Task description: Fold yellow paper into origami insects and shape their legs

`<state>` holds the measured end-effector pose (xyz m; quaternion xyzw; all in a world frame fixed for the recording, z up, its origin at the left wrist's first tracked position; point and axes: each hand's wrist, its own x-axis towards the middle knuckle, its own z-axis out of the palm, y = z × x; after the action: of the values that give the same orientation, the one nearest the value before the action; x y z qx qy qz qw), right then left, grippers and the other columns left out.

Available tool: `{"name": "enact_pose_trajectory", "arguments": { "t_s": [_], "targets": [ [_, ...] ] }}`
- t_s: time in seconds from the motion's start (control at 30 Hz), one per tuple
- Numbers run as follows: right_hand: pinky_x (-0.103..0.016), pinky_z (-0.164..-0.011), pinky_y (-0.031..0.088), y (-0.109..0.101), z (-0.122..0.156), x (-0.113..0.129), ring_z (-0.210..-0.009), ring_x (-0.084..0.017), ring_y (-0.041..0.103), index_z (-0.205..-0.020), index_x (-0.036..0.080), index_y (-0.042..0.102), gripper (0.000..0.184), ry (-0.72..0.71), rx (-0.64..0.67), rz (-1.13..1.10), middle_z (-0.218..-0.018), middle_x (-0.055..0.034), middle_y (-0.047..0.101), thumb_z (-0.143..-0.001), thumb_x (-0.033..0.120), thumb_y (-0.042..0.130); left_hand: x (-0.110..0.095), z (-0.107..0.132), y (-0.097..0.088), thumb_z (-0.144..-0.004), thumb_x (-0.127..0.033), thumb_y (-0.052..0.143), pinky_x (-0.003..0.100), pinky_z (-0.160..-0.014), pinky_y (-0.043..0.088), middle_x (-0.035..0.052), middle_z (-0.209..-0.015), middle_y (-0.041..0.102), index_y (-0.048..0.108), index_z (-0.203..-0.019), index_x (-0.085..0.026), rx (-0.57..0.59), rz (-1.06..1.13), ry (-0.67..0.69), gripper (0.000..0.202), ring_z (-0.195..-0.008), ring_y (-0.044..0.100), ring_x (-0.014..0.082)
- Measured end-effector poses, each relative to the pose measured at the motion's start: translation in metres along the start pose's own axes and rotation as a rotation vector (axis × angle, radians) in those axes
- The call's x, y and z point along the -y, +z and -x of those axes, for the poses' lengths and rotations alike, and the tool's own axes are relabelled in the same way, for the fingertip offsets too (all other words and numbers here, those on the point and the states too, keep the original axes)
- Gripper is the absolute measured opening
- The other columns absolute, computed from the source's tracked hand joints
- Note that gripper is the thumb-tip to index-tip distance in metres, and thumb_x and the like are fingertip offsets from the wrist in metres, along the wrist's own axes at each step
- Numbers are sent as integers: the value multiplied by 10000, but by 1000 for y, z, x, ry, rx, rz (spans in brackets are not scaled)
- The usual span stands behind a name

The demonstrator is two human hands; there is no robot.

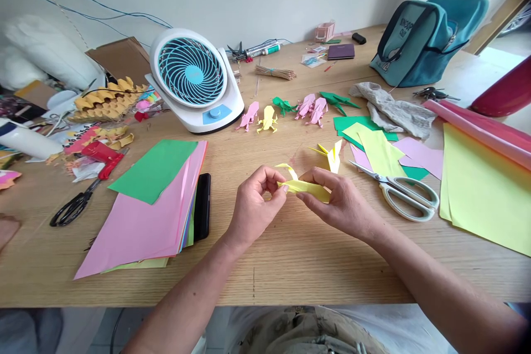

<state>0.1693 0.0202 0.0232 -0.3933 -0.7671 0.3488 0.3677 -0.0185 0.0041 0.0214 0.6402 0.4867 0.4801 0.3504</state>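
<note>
Paper strip, yellow and folded, left of the scissors
Left hand and right hand both pinch it; even fingertip pressure should keep the crease crisp.

paper stack left of hands — scissors right

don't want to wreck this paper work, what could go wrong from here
The folded yellow paper held by the left hand and right hand looks thin, so a hard tug might tear it. The scissors point toward the yellow figure, so a nudge could nick it. If the fan blows, the light paper figures near its base may scatter.
</note>
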Motion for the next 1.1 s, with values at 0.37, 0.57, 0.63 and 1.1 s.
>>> {"name": "enact_pose_trajectory", "arguments": {
  "t_s": [0.37,0.57,0.63,1.1],
  "targets": [
    [-340,-728,486,4,1,-9,-851,-197,580,-999,221,573,177,-296,-296,241,-951,-60,613,-852,157,647,0,-3,-2,-833,-179,628,247,-718,451,1,-815,598,566,-851,-189,-62,32,-46,66,-740,551,119],
    [-379,-778,460,4,2,-11,-869,-204,564,-913,217,636,93,-475,-337,523,-1026,-87,601,-865,138,645,-6,-1,0,-834,-169,618,258,-778,469,16,-876,638,571,-848,-187,-68,23,-37,52,-810,585,129],
    [-372,-758,454,3,3,-11,-858,-203,557,-913,213,639,87,-502,-335,576,-1037,-92,614,-867,140,647,-7,0,1,-833,-163,617,257,-793,474,19,-880,643,575,-849,-185,-61,22,-35,50,-829,595,130],
    [-379,-736,387,4,5,-6,-804,-214,496,-939,214,584,103,-522,-275,789,-1007,-88,650,-924,126,532,-6,3,3,-810,-165,645,246,-762,504,26,-867,631,570,-830,-177,-24,136,-70,79,-828,604,132]
  ]
}}
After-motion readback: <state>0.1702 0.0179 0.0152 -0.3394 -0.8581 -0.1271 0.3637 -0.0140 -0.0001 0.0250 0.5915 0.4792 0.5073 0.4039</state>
